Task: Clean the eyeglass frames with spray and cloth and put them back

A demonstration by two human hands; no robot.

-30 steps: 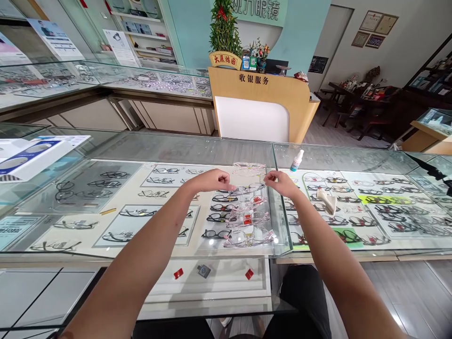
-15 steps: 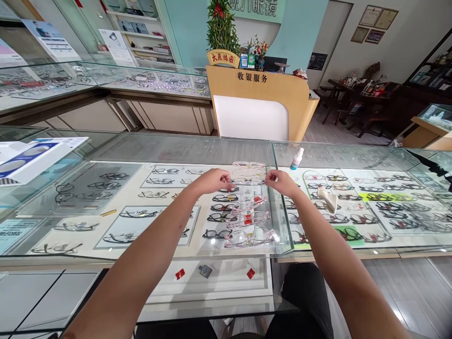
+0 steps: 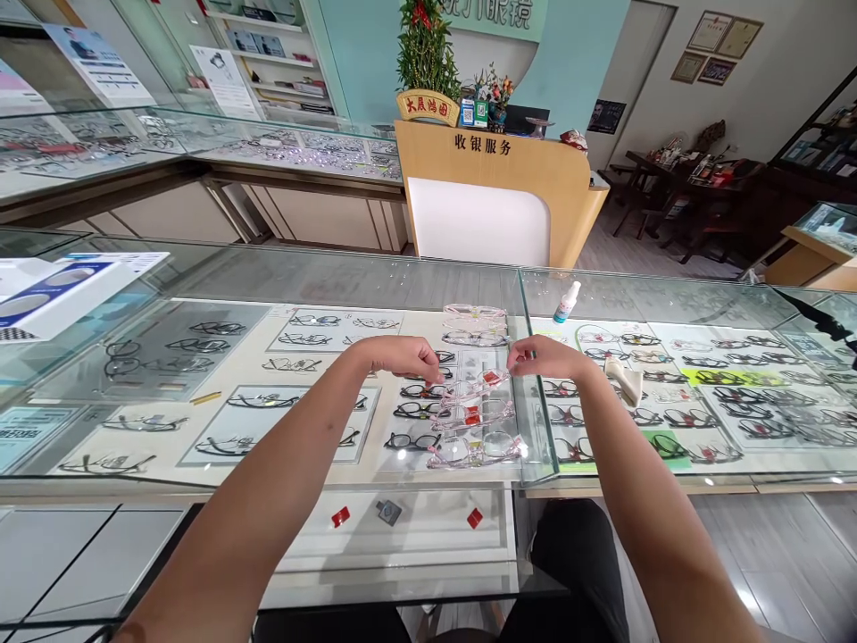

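Observation:
My left hand is pinched at the left end of a clear pink eyeglass frame with a red tag on its lens. At its right end, the fingertips of my right hand are closed too. This frame lies slightly tilted on the glass counter. Just beyond it are a clear frame and a pink frame, one behind the other. Nearer to me lie another pink frame with a red tag and a larger clear pink frame.
Dark frames line the display to the left. A spray bottle stands beyond my right hand, with a white stand nearer. Below is an open drawer holding red tags and a grey piece. A white box sits far left.
Both hands have left the clear frame farther back and come nearer to me, onto the tilted pink frame with the red tag. The clear frame now lies behind them.

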